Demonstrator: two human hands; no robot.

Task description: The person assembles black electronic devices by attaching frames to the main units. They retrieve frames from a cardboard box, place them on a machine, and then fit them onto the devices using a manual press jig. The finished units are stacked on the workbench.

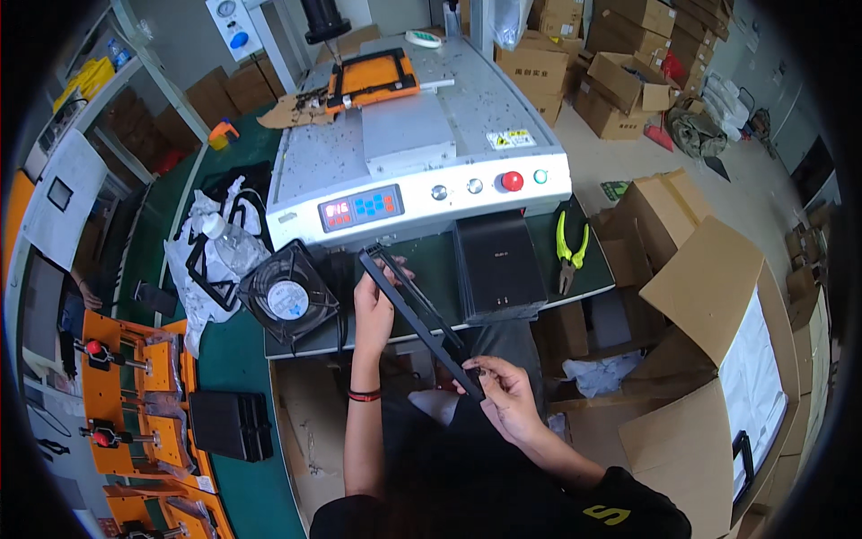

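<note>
Between my two hands, a black plastic frame (pixel 409 313) is held tilted, its upper end to the left and its lower end to the right. My left hand (pixel 374 308) closes round the upper end, its fingertips showing behind the frame. At the lower end my right hand (pixel 505 393) pinches the edge between thumb and fingers. Just beyond the frame, a stack of flat black panels (pixel 500 260) sits on the green bench top. A black cooling fan (pixel 285 301) lies left of my left hand. Yellow-green pliers (pixel 569 251) rest to the right of the stack.
Ahead stands a white bench machine (pixel 422 205) with buttons and a display; an orange fixture (pixel 375 76) holding a black frame is on it. Black cases (pixel 231 425) and orange clamp fixtures (pixel 135 395) line the left. An open carton (pixel 700 287) stands at right.
</note>
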